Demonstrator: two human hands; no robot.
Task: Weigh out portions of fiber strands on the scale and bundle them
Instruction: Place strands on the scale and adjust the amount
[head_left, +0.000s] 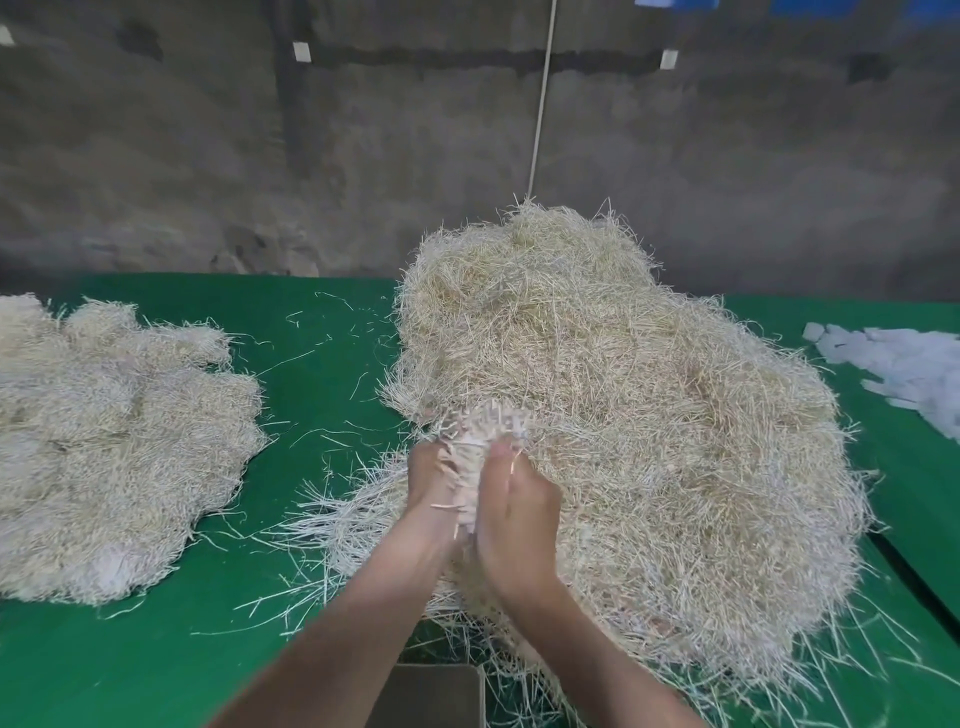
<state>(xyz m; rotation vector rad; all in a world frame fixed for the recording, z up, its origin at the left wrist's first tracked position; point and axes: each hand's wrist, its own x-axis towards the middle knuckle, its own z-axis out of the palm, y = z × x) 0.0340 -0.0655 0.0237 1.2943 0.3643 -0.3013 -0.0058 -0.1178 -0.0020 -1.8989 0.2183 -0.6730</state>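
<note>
You are clamping both hands on a pale, upright clump of fibre strands (488, 431) at the centre of the frame. Your left hand (434, 483) is curling round its left side and your right hand (514, 514) is pressing in from the right. The clump is standing against the near edge of the large straw-coloured heap of loose fibre (649, 415).

The likely trouble is shedding. Loose ends are sticking out between your fingers and below your palms, and I judge they will be dropping as you lift, leaving the portion lighter than you gathered. Strands at the bottom of the clump may also be tangling with the heap, so a quick pull could be dragging extra fibre along and spoiling the weight. The hands are blurring in the picture, so I cannot tell how firmly the lower ends are being held.

The grey metal scale pan (431, 696) is sitting at the bottom centre of the frame, right under your forearms. Fibre from the heap is spilling beside its right edge, and anything straying onto the pan would be falsifying the reading.

A flatter heap of whitish fibre (114, 441) is lying at the left on the green surface (156, 665), well apart. White paper slips (904, 364) are lying at the right edge, behind the large heap. A white cord (543, 93) is hanging at the top centre.
</note>
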